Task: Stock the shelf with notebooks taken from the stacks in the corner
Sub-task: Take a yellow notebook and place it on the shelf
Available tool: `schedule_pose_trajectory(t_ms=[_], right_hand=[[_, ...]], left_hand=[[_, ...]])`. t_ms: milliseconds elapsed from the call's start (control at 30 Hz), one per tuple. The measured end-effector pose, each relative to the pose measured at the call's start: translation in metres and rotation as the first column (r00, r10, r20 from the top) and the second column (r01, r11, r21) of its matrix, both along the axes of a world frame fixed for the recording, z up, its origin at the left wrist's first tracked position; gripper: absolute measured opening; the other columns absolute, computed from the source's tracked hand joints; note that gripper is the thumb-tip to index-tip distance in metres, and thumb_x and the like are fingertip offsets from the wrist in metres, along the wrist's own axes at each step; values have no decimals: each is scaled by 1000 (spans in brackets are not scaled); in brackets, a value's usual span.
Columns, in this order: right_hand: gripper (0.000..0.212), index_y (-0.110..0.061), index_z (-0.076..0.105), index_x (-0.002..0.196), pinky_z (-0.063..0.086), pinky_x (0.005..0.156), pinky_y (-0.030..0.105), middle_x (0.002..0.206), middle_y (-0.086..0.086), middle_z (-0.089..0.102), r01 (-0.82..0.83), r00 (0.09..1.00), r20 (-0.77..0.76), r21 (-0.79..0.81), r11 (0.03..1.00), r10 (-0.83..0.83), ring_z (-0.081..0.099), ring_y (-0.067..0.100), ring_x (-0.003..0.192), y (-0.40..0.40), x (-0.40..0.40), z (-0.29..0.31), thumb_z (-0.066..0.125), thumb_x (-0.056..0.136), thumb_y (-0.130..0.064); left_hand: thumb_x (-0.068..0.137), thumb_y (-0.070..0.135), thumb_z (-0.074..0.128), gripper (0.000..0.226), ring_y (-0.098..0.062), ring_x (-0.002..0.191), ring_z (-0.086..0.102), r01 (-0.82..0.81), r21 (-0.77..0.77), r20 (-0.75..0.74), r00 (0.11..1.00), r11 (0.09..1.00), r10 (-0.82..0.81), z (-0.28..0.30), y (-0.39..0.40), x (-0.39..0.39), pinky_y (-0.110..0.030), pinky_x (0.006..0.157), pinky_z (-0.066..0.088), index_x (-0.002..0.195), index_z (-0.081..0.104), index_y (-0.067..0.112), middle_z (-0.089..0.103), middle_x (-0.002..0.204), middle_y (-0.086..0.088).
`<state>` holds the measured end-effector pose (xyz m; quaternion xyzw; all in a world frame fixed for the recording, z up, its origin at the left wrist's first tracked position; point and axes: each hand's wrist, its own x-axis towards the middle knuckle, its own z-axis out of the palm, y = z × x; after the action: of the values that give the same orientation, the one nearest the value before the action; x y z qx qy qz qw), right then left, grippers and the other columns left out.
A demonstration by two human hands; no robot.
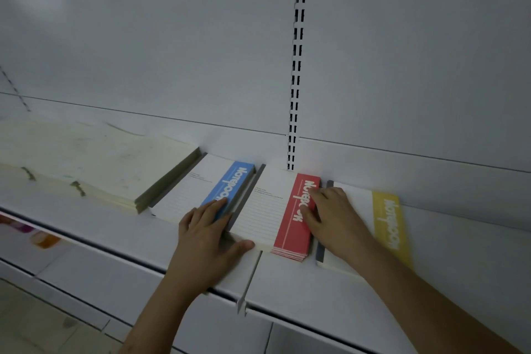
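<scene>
- Location: a white metal shelf (316, 282) against a slotted back panel (297, 66). Four stacks lie flat on it in a row, each with its long axis running from the shelf's front edge toward the back panel.
- Stacks, from the person's left: a pale cream stack (94, 164) with no printed band showing; a blue-banded notebook stack (201, 190); a red-banded notebook stack (275, 210); a yellow-banded notebook stack (385, 221).
- Left hand (207, 236): fingers extended and lying flat on the near right corner of the blue-banded stack, thumb spread out against the front edge of the red-banded stack. It grips nothing.
- Right hand (330, 215): fingers bent down over the red band's right edge, pressing there, palm resting across the gap and the left part of the yellow-banded stack. No full grasp is evident; whether the fingertips hook under the edge cannot be determined.
- Governing relation: the red-banded stack sits directly between the two hands, left hand at its near left corner, right hand at its right long edge. Both are in contact; neither is nearer.
- Judgement: the stack appears to be undergoing squaring into line with its neighbours. Any correction would run along the long axis, toward the back panel.
- The corner supply stacks are out of view.
</scene>
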<state>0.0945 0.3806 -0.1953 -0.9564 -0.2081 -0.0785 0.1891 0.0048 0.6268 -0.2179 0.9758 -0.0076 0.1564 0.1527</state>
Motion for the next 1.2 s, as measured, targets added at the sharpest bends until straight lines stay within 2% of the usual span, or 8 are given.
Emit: schedule_pose_trajectory(t_ms=[200, 333, 400, 567, 633, 800, 1033, 1200], right_hand=[[51, -15, 35, 143, 37, 106, 35, 127, 3, 46, 6, 998, -66, 55, 998, -2, 34, 17, 120, 1, -1, 0, 36, 100, -44], [53, -16, 37, 142, 20, 117, 46, 131, 5, 46, 61, 998, 28, -48, 997, -59, 40, 22, 125, 1, -5, 6, 31, 100, -47], [56, -16, 35, 144, 11, 119, 51, 135, 5, 44, 104, 988, 121, -88, 991, -93, 41, 24, 128, 0, -5, 16, 29, 100, -50], [56, -10, 44, 141, 37, 106, 36, 136, 8, 47, 65, 974, 210, 114, 991, -88, 43, 24, 125, -37, -1, 52, 34, 101, -48], [55, -10, 45, 141, 37, 106, 34, 138, 7, 48, 67, 965, 242, 134, 989, -99, 44, 22, 126, -69, -2, 68, 35, 101, -47], [52, -10, 46, 140, 37, 106, 32, 141, 6, 48, 167, 923, 333, 106, 980, -193, 43, 19, 129, -184, -19, 99, 37, 102, -44], [53, -10, 46, 141, 35, 111, 34, 143, 6, 48, 492, 804, 336, 89, 866, -491, 43, 18, 131, -383, -85, 104, 36, 101, -44], [61, -10, 47, 140, 29, 114, 37, 146, 7, 46, 684, 673, 325, 70, 726, -665, 38, 22, 137, -514, -141, 101, 34, 98, -52]], left_hand=[[70, 93, 16, 100, -15, 140, 28, -12, 2, -11, 1000, 1000, 12, 1, 0, -1, -41, 117, 17, 136, 50, 26, 36, 152, 5], [74, 74, 59, 94, -23, 144, 17, -20, -155, -101, 995, 988, 4, 11, -5, -5, -46, 118, 16, 148, 20, 32, 10, 159, 4], [76, 63, 64, 93, -24, 144, 16, -6, -226, -93, 996, 974, -16, 18, -8, -9, -50, 116, 23, 150, 15, 33, 7, 159, 7], [85, 53, 53, 62, 2, 134, 30, 143, -361, 154, 984, 922, -92, 37, -54, -17, -36, 106, 39, 143, 35, 38, 33, 144, 23], [91, 46, 53, 48, 15, 122, 37, 268, -375, 183, 960, 887, -212, 45, -95, -16, -25, 98, 40, 137, 39, 44, 38, 135, 30], [95, 41, 53, 36, 9, 111, 49, 530, -329, 172, 848, 782, -502, 48, -221, -3, -6, 90, 36, 131, 49, 41, 52, 125, 28], [97, 46, 48, 47, 2, 120, 45, 762, -268, 66, 625, 590, -778, 29, -414, 6, -9, 96, 33, 140, 45, 30, 48, 136, 17], [97, 42, 50, 49, -8, 126, 42, 804, -258, 6, 556, 536, -831, 19, -530, -3, -12, 100, 30, 142, 43, 24, 43, 143, 8]])
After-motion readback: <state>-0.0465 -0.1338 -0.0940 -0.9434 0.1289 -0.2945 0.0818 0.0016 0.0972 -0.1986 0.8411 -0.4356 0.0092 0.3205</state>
